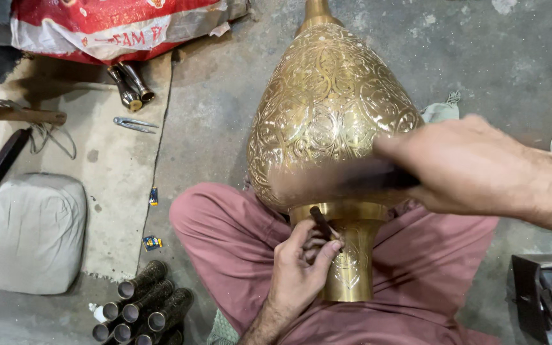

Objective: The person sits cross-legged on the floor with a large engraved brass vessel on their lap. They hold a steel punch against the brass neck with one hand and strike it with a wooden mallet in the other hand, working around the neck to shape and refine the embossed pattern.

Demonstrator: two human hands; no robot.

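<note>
The engraved brass vase (pixel 327 121) lies across the person's lap, neck at the knees. It looks heavy, stiff and slick; the neck gives the surest hold. The left hand (pixel 298 268) pinches a chisel (pixel 322 223) against the collar. The right hand (pixel 474 166) grips a dark, motion-blurred striker (pixel 378 179), its head unclear. Brass tubes (pixel 142 310) lie on the floor (pixel 212 108), partly cut off.

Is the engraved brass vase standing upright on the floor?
No. The brass vase lies tilted across the person's lap, steadied by the left hand.
</note>
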